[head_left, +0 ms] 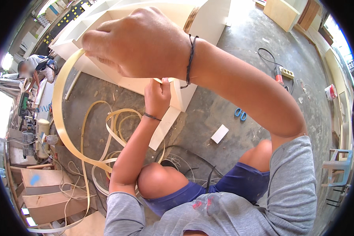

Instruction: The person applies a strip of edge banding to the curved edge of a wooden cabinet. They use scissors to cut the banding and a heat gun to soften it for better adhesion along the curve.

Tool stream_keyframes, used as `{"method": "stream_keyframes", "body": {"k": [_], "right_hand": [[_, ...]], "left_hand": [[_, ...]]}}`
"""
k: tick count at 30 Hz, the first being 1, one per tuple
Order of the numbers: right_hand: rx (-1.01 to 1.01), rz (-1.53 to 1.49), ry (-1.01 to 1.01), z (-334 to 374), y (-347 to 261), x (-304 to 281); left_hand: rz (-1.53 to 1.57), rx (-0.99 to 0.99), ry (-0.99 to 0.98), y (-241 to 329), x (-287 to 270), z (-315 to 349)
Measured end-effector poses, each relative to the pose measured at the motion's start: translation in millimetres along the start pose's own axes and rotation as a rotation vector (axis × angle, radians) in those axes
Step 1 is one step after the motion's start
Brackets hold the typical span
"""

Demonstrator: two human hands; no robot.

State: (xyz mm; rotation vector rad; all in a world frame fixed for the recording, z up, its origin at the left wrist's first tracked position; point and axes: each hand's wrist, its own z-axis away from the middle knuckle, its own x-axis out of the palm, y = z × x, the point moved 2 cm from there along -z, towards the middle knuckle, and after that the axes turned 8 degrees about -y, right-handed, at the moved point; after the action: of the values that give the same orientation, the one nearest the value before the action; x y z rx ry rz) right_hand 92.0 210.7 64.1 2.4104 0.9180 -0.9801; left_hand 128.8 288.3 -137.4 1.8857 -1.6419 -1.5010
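Note:
My right hand is raised across the top of the view, its fingers pinched on a long, pale yellow edge-banding strip. From those fingers the strip bows down and left into loose coils on the floor. Lower and nearer, my left hand is closed beside a white cabinet. A short pale piece of banding shows at its fingertips; my right hand hides part of the stretch between the two hands. The cabinet lies just beyond both hands, partly covered by my right hand and forearm.
Blue-handled scissors and a small white block lie on the concrete floor. Behind my right arm are an orange corded tool and a socket strip. A blue stool stands right. Another person crouches far left near a tank.

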Motion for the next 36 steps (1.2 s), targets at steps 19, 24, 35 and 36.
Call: {"method": "stream_keyframes", "body": {"k": [19, 24, 35, 36], "right_hand": [[-0.137, -0.094, 0.184, -15, 11, 4], [0.027, -0.153, 0.215, -1, 56, -32], [0.103, -0.045, 0.3, 11, 125, -30], [0.091, -0.045, 0.279, 13, 126, -34]], "left_hand": [[0.202, 0.007, -0.085, 9, -28, 36], [0.211, -0.084, -0.012, -2, -3, -2], [-0.082, -0.137, -0.117, -48, 62, 17], [-0.076, -0.135, -0.138, -51, 72, 21]]}}
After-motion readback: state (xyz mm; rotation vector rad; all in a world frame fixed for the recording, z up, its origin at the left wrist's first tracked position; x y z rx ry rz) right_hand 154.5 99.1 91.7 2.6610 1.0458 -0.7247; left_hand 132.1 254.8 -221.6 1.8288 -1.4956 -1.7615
